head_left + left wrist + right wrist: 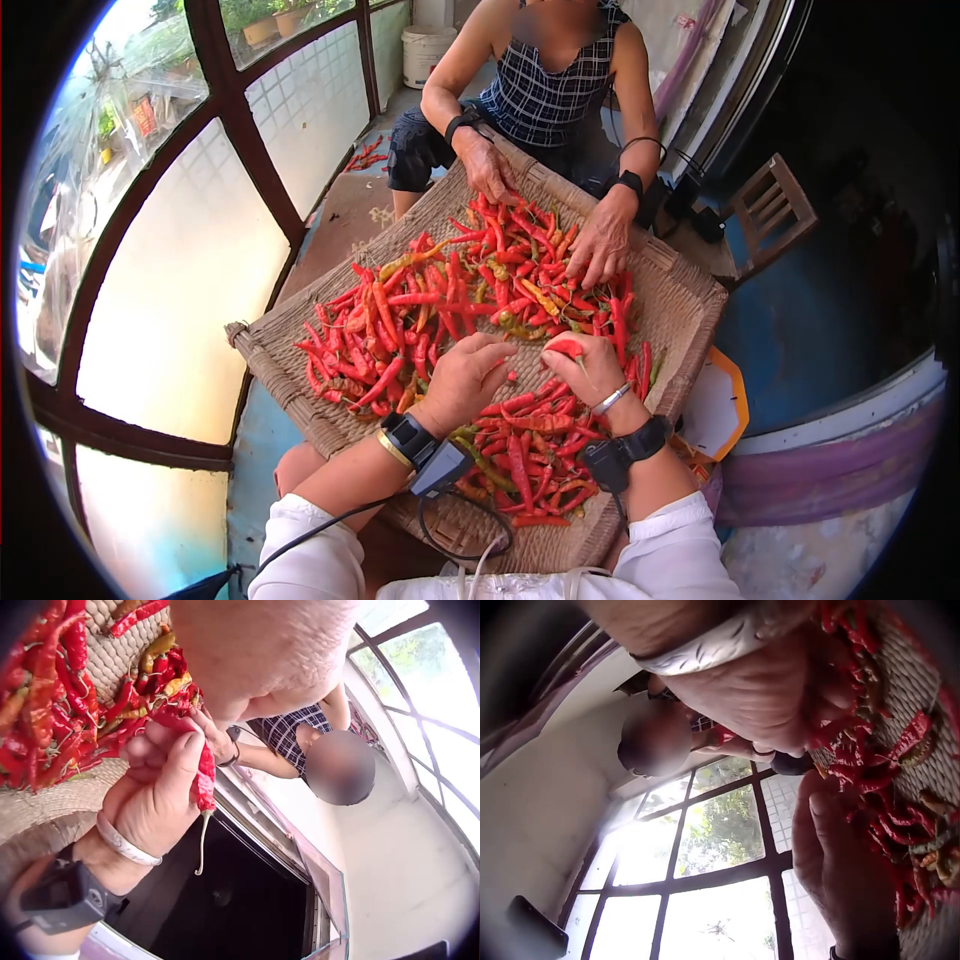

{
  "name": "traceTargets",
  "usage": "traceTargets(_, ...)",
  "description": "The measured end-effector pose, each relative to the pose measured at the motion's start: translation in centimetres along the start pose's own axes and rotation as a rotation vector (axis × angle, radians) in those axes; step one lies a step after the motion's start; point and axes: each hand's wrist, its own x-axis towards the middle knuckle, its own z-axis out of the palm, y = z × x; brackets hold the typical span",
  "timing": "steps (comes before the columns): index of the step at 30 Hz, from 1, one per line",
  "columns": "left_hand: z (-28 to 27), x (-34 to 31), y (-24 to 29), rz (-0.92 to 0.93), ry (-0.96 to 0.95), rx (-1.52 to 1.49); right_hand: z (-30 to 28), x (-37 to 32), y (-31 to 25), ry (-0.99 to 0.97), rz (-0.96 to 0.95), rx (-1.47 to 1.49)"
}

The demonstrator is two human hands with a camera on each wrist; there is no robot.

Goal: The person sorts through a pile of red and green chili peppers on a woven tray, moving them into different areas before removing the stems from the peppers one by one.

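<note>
My right hand (588, 372) pinches a red chili pepper (567, 348) between thumb and fingers. In the left wrist view the same wrinkled chili pepper (205, 780) points its pale, curved stem downward. My left hand (462, 382) is held just left of it over the woven mat, fingers extended toward the right hand. Seen from the right wrist, the left hand (832, 862) has fairly straight fingers, with nothing visible in them. Beneath both hands lie heaps of red chili peppers (520, 455), a few of them yellowish or greenish.
Opposite sits a person whose hands (603, 240) touch the far pile of chili peppers (510, 250). The woven mat (290, 365) has a raised, bound edge. A wooden chair (775, 215) stands at right, a white bucket (425, 52) at the back. Cables (345, 515) run from the wrist devices.
</note>
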Motion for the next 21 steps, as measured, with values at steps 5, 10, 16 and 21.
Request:
traceTargets(5, 0.8, -0.6, -2.7, 0.013, -0.293, 0.296, -4.2, 0.7, 0.5, 0.306, 0.108, -0.686)
traceTargets(10, 0.9, -1.2, -3.0, -0.012, -0.551, 0.455, -1.5, 1.3, 1.7, 0.253, -0.171, -0.705)
traceTargets(16, 1.3, -1.4, -3.3, 0.020, -0.616, 0.478, 5.0, 2.5, 3.5, -0.111, -0.031, -0.560)
traceTargets(21, 1.2, -1.4, -2.9, -0.011, -0.557, 0.536, 7.3, 4.2, 5.4, 0.038, 0.034, -0.555)
